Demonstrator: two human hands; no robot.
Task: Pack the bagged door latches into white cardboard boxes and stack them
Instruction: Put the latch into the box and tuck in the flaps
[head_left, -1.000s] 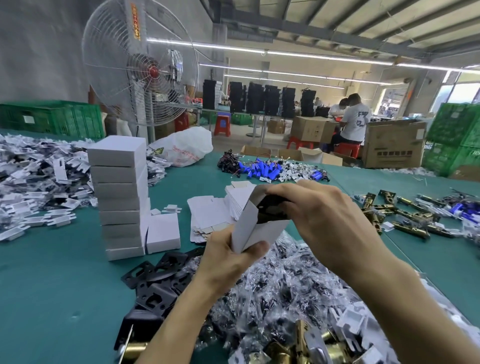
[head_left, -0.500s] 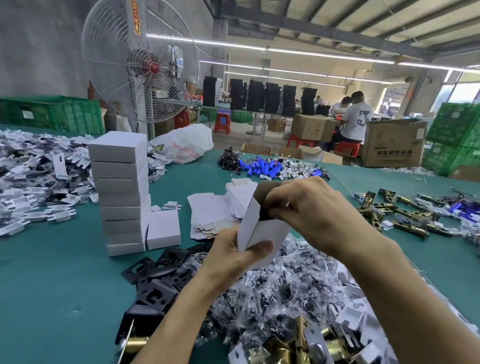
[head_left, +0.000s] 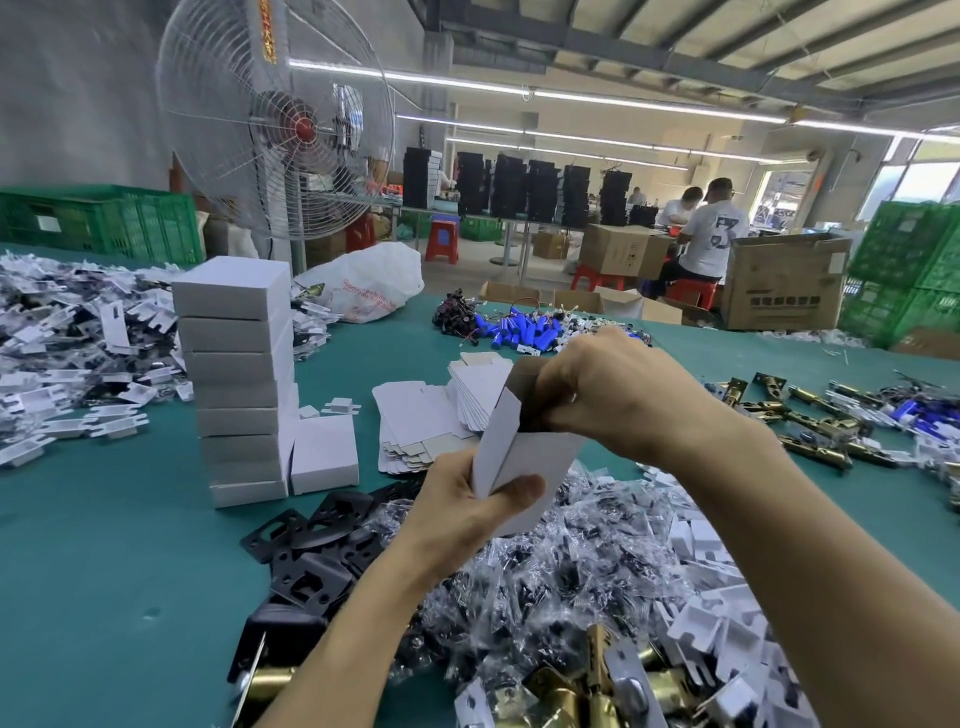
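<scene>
A person is holding a white cardboard box (head_left: 524, 460) in the air above a heap of bagged door latches (head_left: 582, 571) on a green table (head_left: 104, 582). The left hand (head_left: 467, 514) is gripping the box's lower end, its thumb lying across the front. The right hand (head_left: 618, 395) is curling its fingers tightly over the open top, pinching at the flap (the knuckles are hiding whatever sits inside). To the left, a tall stack of closed boxes (head_left: 239, 384) is standing with one more box (head_left: 324, 454) touching its base. Flat box blanks (head_left: 426, 415) are lying just behind the hands, and black plates (head_left: 311, 545) are lying beside the heap.
</scene>
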